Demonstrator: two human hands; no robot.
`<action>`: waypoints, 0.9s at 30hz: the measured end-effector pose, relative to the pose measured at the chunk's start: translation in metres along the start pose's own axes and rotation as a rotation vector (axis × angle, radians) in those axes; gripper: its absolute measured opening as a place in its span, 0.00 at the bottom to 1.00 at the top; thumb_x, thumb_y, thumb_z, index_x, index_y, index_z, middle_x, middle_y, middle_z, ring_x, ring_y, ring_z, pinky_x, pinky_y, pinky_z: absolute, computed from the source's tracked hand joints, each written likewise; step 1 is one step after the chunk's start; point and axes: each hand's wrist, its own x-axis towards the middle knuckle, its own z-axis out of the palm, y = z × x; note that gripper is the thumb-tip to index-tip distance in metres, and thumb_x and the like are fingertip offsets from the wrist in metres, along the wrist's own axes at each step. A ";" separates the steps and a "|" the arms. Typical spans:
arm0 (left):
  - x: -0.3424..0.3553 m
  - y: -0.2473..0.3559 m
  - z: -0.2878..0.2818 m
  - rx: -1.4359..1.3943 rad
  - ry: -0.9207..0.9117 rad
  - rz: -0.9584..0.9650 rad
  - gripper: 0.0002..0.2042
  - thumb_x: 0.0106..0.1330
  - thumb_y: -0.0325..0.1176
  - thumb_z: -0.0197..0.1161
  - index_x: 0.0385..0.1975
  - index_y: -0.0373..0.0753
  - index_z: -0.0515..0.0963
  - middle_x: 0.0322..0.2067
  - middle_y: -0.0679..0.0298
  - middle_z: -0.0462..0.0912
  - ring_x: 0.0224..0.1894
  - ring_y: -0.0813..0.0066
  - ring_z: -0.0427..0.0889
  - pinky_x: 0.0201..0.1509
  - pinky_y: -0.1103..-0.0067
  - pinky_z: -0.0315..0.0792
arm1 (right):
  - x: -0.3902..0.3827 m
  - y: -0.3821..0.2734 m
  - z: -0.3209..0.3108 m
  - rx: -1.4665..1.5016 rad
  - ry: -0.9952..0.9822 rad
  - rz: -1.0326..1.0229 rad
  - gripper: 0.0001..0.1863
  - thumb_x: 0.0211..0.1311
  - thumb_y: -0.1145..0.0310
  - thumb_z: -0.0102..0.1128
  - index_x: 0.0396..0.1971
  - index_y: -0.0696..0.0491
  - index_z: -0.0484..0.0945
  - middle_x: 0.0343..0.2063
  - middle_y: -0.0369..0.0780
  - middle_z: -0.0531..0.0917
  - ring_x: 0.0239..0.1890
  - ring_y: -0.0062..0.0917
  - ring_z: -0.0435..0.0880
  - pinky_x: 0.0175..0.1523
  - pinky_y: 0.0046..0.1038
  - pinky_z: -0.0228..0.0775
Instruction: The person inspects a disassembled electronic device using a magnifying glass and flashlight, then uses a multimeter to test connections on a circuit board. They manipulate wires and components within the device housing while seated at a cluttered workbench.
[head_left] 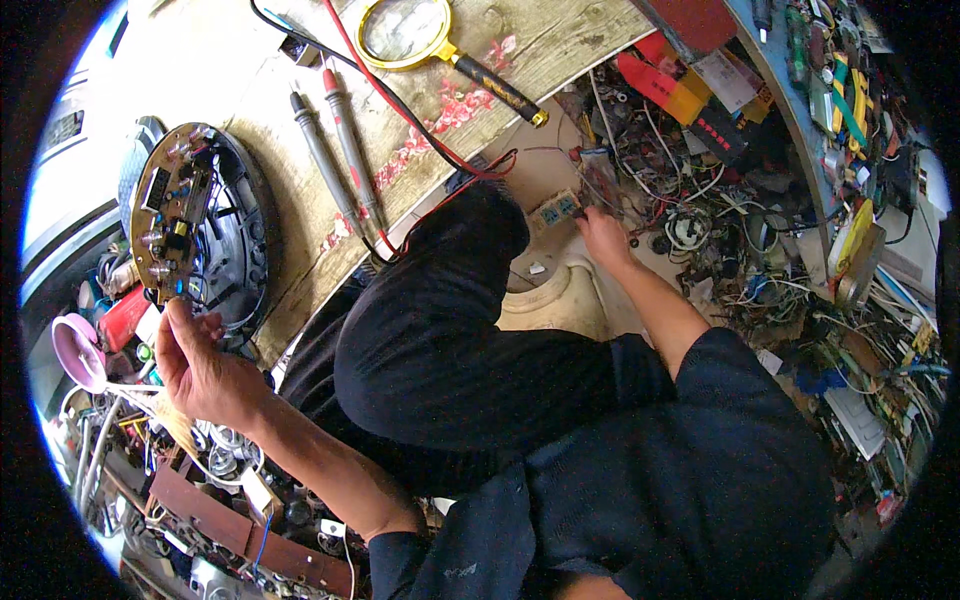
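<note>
My left hand (205, 372) pinches the lower end of a curved brown circuit board (165, 215), which stands tilted up and carries round metal parts and small components. Behind the board lies a round black housing (250, 225) with wires inside, resting on the table's left part. Down beside my knee, my right hand (607, 240) reaches to a socket strip (556, 212). Its fingers are closed at the strip's right end, around a small dark thing too hidden to name. Two grey meter probes (335, 160), with red and black leads, lie on the table between my hands.
A gold-rimmed magnifying glass (405, 35) lies on the worn wooden table (560, 50). Tangled cables and parts (700, 220) pile up on the right. Crowded shelving with tools (845, 100) stands at far right. A pink cup-shaped thing (80, 350) and clutter sit at lower left.
</note>
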 end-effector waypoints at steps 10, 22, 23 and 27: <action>-0.003 0.004 0.001 0.034 -0.004 0.017 0.10 0.73 0.34 0.73 0.42 0.33 0.87 0.24 0.66 0.86 0.26 0.84 0.81 0.33 0.86 0.69 | 0.013 -0.017 -0.017 -0.226 -0.060 -0.050 0.19 0.75 0.52 0.61 0.43 0.55 0.84 0.33 0.51 0.90 0.41 0.51 0.90 0.45 0.53 0.79; -0.009 0.011 0.011 0.020 0.021 -0.018 0.09 0.72 0.33 0.74 0.43 0.33 0.87 0.26 0.65 0.87 0.26 0.84 0.81 0.31 0.87 0.68 | 0.045 -0.014 -0.001 -0.450 -0.122 -0.145 0.14 0.71 0.59 0.62 0.35 0.53 0.91 0.34 0.49 0.91 0.40 0.45 0.92 0.46 0.50 0.83; -0.005 0.004 0.002 -0.019 -0.016 -0.016 0.08 0.72 0.31 0.74 0.43 0.33 0.88 0.27 0.65 0.88 0.26 0.83 0.82 0.32 0.86 0.71 | 0.049 -0.019 -0.002 -0.480 -0.142 -0.141 0.14 0.71 0.60 0.62 0.35 0.53 0.91 0.35 0.48 0.91 0.41 0.45 0.93 0.46 0.49 0.83; -0.006 0.012 0.001 0.063 -0.030 0.027 0.05 0.73 0.28 0.72 0.41 0.34 0.88 0.30 0.65 0.88 0.27 0.83 0.83 0.32 0.85 0.76 | 0.050 0.013 0.017 -0.452 0.035 -0.387 0.09 0.65 0.67 0.60 0.34 0.55 0.87 0.31 0.46 0.89 0.35 0.46 0.91 0.40 0.50 0.82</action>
